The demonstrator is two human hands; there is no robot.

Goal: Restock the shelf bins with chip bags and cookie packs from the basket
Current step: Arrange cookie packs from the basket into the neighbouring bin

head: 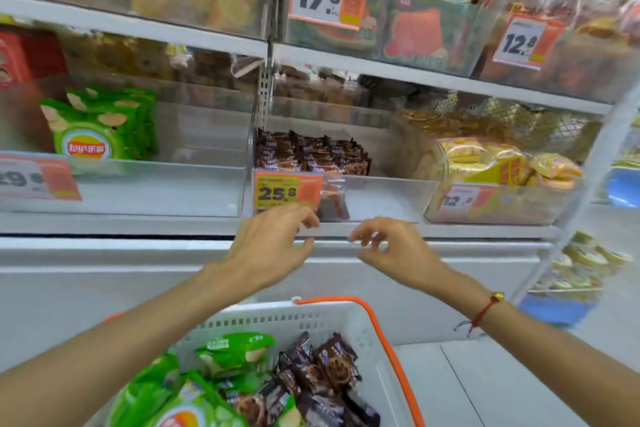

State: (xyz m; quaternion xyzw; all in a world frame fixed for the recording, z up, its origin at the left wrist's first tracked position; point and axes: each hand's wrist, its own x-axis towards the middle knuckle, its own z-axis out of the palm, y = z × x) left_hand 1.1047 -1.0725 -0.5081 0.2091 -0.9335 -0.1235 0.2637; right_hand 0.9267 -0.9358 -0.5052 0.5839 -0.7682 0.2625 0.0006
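Observation:
A white basket (346,319) with an orange handle sits low in front of me, holding green chip bags (207,388) and brown cookie packs (322,367). On the shelf, the left clear bin (156,187) holds green chip bags (93,128) at its left end. The middle clear bin (381,198) has brown cookie packs (311,152) stacked at its back left. My left hand (273,243) and my right hand (391,246) hover just below the middle bin's front, fingers loosely curled, holding nothing.
A right bin (491,208) holds yellow snack packs. Orange price tags hang on the bin fronts. The upper shelf carries bins of orange and green packs. Below the shelf lies a white freezer lid (104,274). Blue items sit at the far right.

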